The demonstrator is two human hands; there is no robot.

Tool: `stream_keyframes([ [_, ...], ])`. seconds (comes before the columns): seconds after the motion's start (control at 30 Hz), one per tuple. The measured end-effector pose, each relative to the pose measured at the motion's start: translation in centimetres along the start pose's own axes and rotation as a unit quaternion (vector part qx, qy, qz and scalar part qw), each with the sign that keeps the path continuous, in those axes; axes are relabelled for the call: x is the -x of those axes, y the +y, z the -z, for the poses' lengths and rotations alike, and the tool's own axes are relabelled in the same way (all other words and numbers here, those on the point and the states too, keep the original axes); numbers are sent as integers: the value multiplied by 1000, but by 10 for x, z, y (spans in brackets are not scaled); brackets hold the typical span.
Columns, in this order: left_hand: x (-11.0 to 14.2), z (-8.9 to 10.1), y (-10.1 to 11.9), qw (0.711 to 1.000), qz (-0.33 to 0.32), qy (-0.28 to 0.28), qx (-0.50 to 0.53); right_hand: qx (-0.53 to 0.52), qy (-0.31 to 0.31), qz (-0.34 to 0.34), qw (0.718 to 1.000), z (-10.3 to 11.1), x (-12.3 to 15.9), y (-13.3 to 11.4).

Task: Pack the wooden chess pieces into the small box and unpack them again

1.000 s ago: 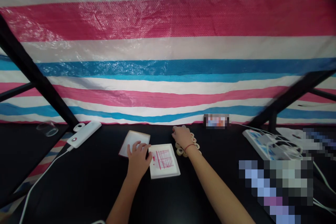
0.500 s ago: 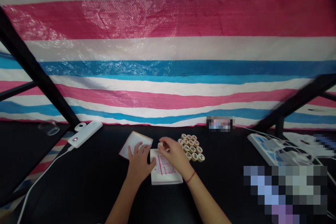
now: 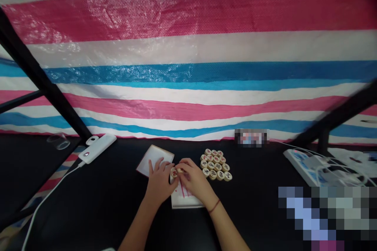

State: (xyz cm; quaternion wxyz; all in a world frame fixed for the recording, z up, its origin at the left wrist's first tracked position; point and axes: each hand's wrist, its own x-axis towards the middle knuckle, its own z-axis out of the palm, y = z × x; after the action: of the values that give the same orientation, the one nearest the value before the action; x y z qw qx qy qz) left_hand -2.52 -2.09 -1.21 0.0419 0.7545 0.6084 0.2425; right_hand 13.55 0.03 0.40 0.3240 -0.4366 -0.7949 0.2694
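Observation:
A small white box (image 3: pixel 188 206) with red lines drawn on its top lies in front of me. At its far left corner sits a round xiangqi piece (image 3: pixel 174 172) with a red character. My left hand (image 3: pixel 159 182) is spread beside it, fingers over the shallow tray-like lid (image 3: pixel 145 162), thumb close to the piece. The fingers of my right hand (image 3: pixel 193 178) pinch another xiangqi piece (image 3: pixel 180 170), mostly hidden, just right of the first. Several more xiangqi pieces (image 3: pixel 216 164), red and black, are grouped in rows to the right.
A white charging device (image 3: pixel 98 150) with a cable lies at the left, near a clear cup (image 3: pixel 60 141). At the right a power strip (image 3: pixel 303 168) carries tangled white cables. Black frame bars (image 3: pixel 59 102) and a striped plastic sheet (image 3: pixel 188 110) stand behind the black table (image 3: pixel 97 204).
A red-marked piece now shows at the box's far left corner, between my hands. My right hand has come slightly nearer and lower over the box. The view has shifted slightly.

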Motion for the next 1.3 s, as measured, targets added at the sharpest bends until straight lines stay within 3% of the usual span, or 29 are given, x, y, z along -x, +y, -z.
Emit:
stream_keyframes([
  [0.4,-5,0,-2,1000,2,-25,8,11,-6,18,1000,-4,2,3],
  [0.63,-4,1,-8,999,-4,-42,9,-4,-50,15,999,-13,2,1],
  [0.77,-5,-3,-9,999,-1,-34,3,7,1,8,1000,1,1,5],
  [0.87,-5,-8,-7,1000,0,-23,-13,104,72,-45,991,28,-8,17],
  [0.93,-5,-13,-6,1000,-1,-12,-28,198,84,-122,969,48,-19,27],
  [1.0,-5,-18,-5,999,0,-1,-43,273,49,-220,935,65,-31,36],
  [1.07,-6,-21,-5,999,0,3,-50,304,4,-277,911,76,-42,44],
  [1.3,-5,-20,-5,1000,4,7,-30,289,-88,-331,894,82,-67,68],
])
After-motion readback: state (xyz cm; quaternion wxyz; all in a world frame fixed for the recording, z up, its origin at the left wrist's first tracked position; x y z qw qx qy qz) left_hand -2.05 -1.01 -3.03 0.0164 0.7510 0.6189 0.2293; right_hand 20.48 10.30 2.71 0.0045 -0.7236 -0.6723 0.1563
